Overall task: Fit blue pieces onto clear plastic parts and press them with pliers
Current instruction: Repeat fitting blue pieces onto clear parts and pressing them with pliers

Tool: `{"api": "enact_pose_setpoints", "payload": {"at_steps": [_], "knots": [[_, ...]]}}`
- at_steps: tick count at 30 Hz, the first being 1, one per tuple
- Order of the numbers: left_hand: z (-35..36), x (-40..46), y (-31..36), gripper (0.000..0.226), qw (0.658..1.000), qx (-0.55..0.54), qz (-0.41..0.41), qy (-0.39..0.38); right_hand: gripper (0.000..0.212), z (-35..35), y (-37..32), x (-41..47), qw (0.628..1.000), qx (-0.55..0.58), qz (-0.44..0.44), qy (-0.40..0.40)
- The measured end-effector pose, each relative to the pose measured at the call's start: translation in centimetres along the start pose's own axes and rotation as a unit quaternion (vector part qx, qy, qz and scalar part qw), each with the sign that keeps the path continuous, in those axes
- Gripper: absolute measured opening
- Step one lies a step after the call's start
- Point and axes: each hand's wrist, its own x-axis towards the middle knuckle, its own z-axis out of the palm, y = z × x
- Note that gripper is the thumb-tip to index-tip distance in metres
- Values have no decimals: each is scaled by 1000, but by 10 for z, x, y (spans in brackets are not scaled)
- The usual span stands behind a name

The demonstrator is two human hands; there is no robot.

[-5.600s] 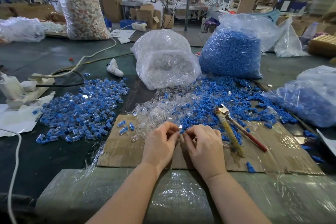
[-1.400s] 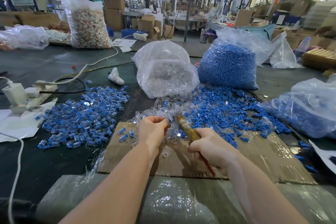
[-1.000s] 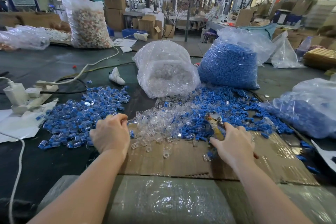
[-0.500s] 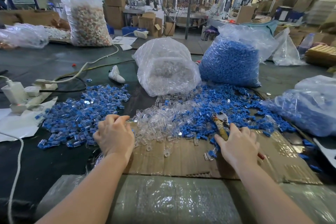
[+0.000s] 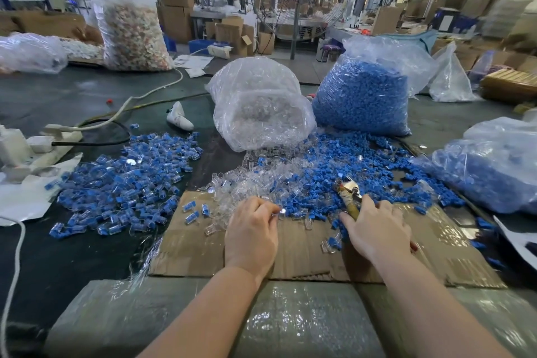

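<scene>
The big dark green table (image 5: 72, 256) fills the view. On it, toward 6 o'clock, lies a flat brown sheet of cardboard (image 5: 189, 247). At 12 o'clock a puffy clear plastic bag of see-through parts (image 5: 258, 104) lies on its side with its mouth open toward the person. Just beside it, at 1 o'clock, stands a tall clear bag packed with blue pieces (image 5: 363, 96). At 3 o'clock sits another clear bag with blue pieces inside (image 5: 494, 166).

At 9 o'clock is a wide heap of clear parts with blue pieces already in them (image 5: 122, 183). In the middle, at the far edge of the cardboard, lies a pile of loose clear plastic parts (image 5: 247, 183). Right next to it, toward 2 o'clock, loose blue pieces (image 5: 334, 160) are spread out.

The left hand (image 5: 251, 237) rests on the cardboard. Its grip is closed: the fingertips pinch one small clear plastic part (image 5: 279, 210) at the near edge of the clear pile.

The right hand (image 5: 377, 229) lies flat with fingers spread, its grip open, resting on the yellowish handles of the pliers (image 5: 348, 192). The shiny metal nose of the pliers points to 12 o'clock among the blue pieces.
</scene>
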Motion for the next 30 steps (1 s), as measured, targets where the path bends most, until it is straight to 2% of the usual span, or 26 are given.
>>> {"api": "enact_pose_setpoints", "payload": {"at_steps": [3,5,7,9,11,15,23,30], "knots": [[0,-1,-1,20,1000,6,2,-6,59,-1,-3,-4,1000,-12,-1,19],[1,-1,-2,20,1000,9,5,-13,56,-1,-8,-9,997,-21,-24,76],[1,-2,-3,21,1000,8,6,-18,44,1,-14,-14,985,2,-82,149],[0,-2,-3,20,1000,9,6,-21,27,5,-22,-18,973,29,-145,176],[0,-3,-3,19,1000,11,8,-21,19,10,-29,-21,971,44,-174,160],[0,-4,-4,20,1000,18,11,-23,27,20,-39,-24,979,25,-156,129],[1,-5,-4,20,999,17,20,-34,21,25,-45,-28,974,35,-165,149],[-2,-5,-2,27,999,-22,28,-12,10,34,-47,-42,938,179,-233,185]]}}
